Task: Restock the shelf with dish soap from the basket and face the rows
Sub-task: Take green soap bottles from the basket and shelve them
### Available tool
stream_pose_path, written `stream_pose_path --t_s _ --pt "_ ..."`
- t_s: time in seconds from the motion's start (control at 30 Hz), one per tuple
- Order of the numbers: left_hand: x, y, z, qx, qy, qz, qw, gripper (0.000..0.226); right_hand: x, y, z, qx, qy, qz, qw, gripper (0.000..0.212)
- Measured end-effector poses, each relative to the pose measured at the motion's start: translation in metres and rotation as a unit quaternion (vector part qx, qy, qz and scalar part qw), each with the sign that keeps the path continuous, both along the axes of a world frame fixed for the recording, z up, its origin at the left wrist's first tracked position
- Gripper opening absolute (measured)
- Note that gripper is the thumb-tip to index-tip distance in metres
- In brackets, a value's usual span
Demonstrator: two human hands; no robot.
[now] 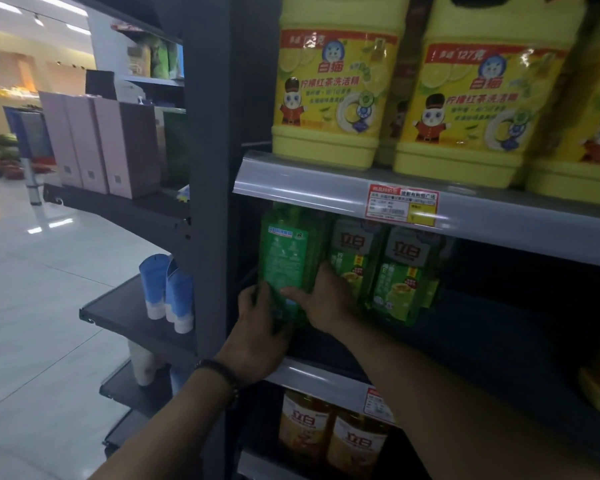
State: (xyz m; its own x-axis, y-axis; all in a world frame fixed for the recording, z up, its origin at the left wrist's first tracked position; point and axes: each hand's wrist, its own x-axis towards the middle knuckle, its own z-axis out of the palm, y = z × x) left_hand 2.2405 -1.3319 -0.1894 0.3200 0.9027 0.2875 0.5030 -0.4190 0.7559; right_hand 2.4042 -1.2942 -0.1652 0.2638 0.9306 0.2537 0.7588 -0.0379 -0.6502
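A green dish soap bottle [284,258] stands at the left end of the middle shelf [326,375], its back label turned outward. My left hand [260,327] grips its lower left side. My right hand [323,299] holds its lower right side, thumb across the front. Two more green dish soap bottles [400,271] stand to its right, front labels facing out. To the right of them the shelf is dark and looks bare. The basket is not in view.
Large yellow dish soap jugs [329,95] fill the shelf above, over a price tag [402,204]. Orange bottles [333,434] sit on the shelf below. A grey upright post [210,168] stands left of the bottle. The end shelves hold pink boxes [118,147] and blue tubes [168,289].
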Motion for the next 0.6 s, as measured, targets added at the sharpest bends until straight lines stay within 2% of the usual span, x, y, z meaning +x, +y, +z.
stream_pose_path --t_s 0.1,0.2,0.3,0.4,0.47,0.6 --pt "-0.005 -0.005 0.003 0.028 0.007 0.008 1.0 0.063 0.01 -0.011 0.005 -0.046 -0.013 0.052 0.997 0.067" --pt "-0.009 -0.02 0.009 0.074 0.061 -0.012 0.995 0.047 0.023 -0.046 0.006 -0.045 -0.005 0.102 0.994 0.066" --pt "-0.006 -0.053 0.014 0.113 0.119 -0.059 0.985 0.033 0.035 -0.086 0.004 -0.014 -0.035 0.073 0.997 0.064" --pt "0.002 -0.093 0.01 0.143 0.166 -0.052 0.974 0.029 0.05 -0.128 0.0 -0.029 -0.03 0.07 0.997 0.048" --pt "0.009 -0.12 0.004 0.143 0.206 -0.042 0.967 0.03 0.063 -0.159 -0.006 -0.044 -0.054 0.078 0.995 0.038" --pt "0.03 -0.164 -0.027 0.084 0.247 -0.107 0.959 0.024 0.086 -0.229 -0.027 -0.062 -0.117 0.092 0.987 0.039"
